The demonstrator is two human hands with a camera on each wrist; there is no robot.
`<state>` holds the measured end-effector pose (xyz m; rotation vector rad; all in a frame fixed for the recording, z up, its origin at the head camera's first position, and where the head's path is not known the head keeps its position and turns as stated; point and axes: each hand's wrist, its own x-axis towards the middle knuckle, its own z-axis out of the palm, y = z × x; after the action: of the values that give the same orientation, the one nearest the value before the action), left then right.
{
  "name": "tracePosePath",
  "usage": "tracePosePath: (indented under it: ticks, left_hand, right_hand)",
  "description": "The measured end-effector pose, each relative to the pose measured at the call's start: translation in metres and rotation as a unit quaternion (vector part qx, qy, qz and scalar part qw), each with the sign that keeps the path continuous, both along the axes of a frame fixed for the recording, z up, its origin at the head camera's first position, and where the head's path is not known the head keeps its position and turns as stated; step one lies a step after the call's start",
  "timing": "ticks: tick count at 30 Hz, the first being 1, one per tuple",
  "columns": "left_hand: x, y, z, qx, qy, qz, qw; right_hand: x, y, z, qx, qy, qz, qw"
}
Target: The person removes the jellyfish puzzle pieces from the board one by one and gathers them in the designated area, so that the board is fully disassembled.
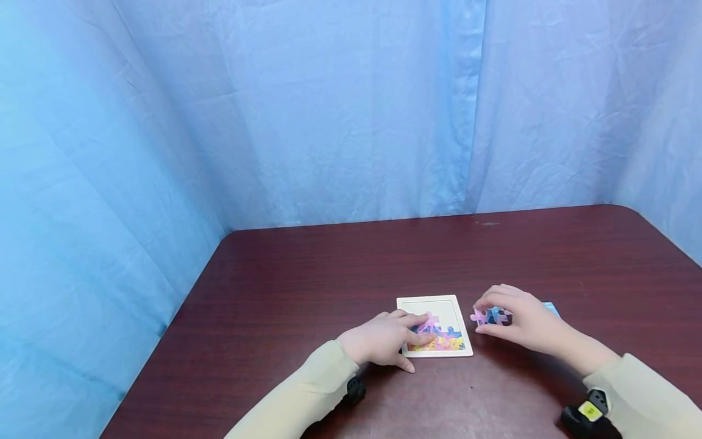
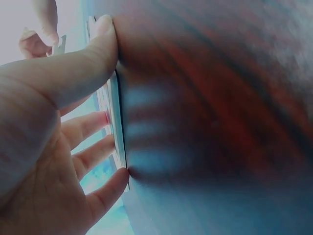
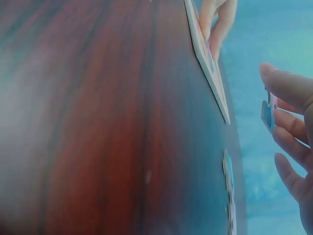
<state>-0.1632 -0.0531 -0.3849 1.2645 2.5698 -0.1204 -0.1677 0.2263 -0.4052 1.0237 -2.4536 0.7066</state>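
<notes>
A square puzzle tray [image 1: 459, 299] with a pale frame lies on the table, its lower part filled with pink, yellow and blue pieces [image 1: 439, 342]. My left hand [image 1: 381, 338] rests on the tray's left side, fingers spread across the fitted pieces and thumb at the near left corner. To the right of the tray, my right hand [image 1: 521, 317] pinches a puzzle piece [image 3: 267, 116] between thumb and fingers. In the right wrist view that piece is held up off the table. Part of it is hidden by the fingers.
Loose puzzle pieces [image 3: 229, 183] lie on the table under the right hand, with a blue one [image 1: 551, 308] showing behind it. The dark red wooden table [image 1: 307, 274] has blue curtains [image 1: 340, 110] along its back and sides.
</notes>
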Motion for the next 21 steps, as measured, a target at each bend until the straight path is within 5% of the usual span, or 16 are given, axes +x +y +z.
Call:
tracePosePath:
  ticks: [21]
  left_hand:
    - [-0.002, -0.001, -0.005, 0.006, -0.001, -0.003, 1.0000]
  right_hand:
    - [0.008, 0.057, 0.002, 0.053, 0.006, -0.013, 0.9985]
